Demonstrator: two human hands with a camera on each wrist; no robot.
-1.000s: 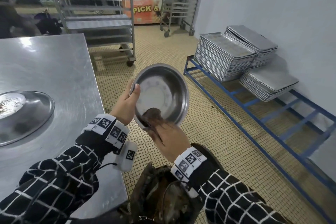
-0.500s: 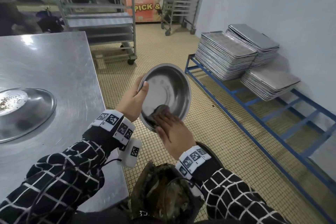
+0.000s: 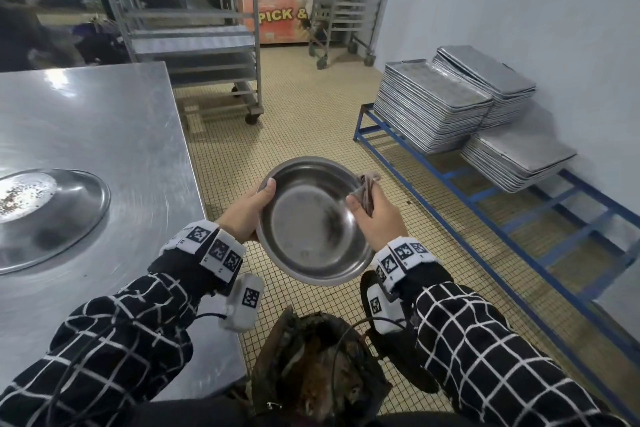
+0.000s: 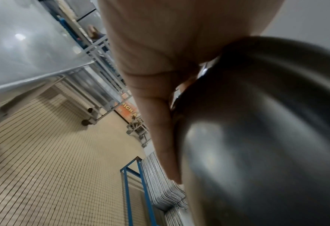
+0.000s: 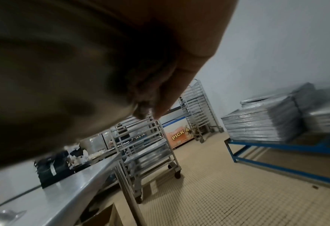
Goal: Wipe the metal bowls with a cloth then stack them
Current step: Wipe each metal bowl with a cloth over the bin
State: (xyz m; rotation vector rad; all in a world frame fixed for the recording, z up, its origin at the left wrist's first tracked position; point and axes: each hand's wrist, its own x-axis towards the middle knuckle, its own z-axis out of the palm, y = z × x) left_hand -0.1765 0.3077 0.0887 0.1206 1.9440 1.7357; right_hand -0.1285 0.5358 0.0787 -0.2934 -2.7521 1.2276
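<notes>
Large round tray (image 3: pixel 45 215): lying at the left edge of the head view on the steel table (image 3: pixel 104 135), carrying dark crumbs on its flat centre.
Left hand (image 3: pixel 247 210): gripping the left rim of the metal bowl (image 3: pixel 311 218), thumb hooking over the edge; in the left wrist view the fingers (image 4: pixel 160 122) are lying along the bowl's outer wall.
Metal bowl: sitting at centre frame, held in the air over the tiled floor (image 3: pixel 311 107), opening facing up toward the camera, tilting slightly.
Right hand (image 3: pixel 375 218): pinching a dark cloth (image 3: pixel 367 189) against the bowl's right rim, thumb inside the bowl, cloth bunching above the fingers.
Baking trays (image 3: pixel 433 107): standing in stacks at the upper right on a blue rack (image 3: pixel 485 191).
</notes>
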